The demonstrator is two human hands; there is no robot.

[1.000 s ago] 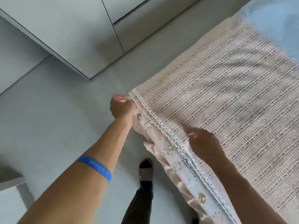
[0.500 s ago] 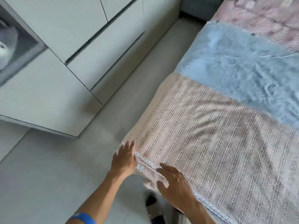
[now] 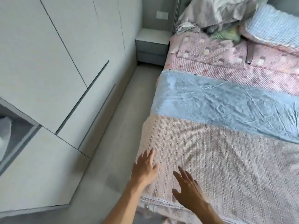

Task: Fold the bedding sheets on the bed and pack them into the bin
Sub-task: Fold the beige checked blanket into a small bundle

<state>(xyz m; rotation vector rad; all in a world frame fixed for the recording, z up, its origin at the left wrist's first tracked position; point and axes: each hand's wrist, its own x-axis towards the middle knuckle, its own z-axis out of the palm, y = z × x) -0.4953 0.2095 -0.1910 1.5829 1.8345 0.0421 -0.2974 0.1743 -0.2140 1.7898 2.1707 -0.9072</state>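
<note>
Bed point(image 3: 169, 50): landmark; runs from the near right corner of the view to the far right.

Woven sheet point(image 3: 226, 159): pinkish, ribbed weave, spread flat across the near end of the bed; lace edge point(image 3: 155, 203) along its near side, hanging just over the bed edge.

Blue sheet point(image 3: 226, 101): lies across the middle of the bed, touching the far side of the woven sheet; creased.

Pink sheet point(image 3: 234, 71): patterned, beyond the blue sheet, toward the head of the bed.

Grey bedding point(image 3: 215, 12): crumpled heap at the head of the bed.

Striped pillow point(image 3: 275, 26): blue, at the head of the bed, right of the grey heap.

Left hand point(image 3: 145, 168): palm down at the left near corner of the bed, on or just over the woven sheet; fingers straight and spread, grasping nothing.

Right hand point(image 3: 187, 189): just right of the left hand, palm down over the woven sheet near the lace edge; fingers extended and spread, grasping nothing.

Nightstand point(image 3: 152, 44): grey, left of the bed head.

Wardrobe point(image 3: 48, 78): pale panels, left of the bed across a strip of floor point(image 3: 113, 151).

Bin: not seen.
</note>
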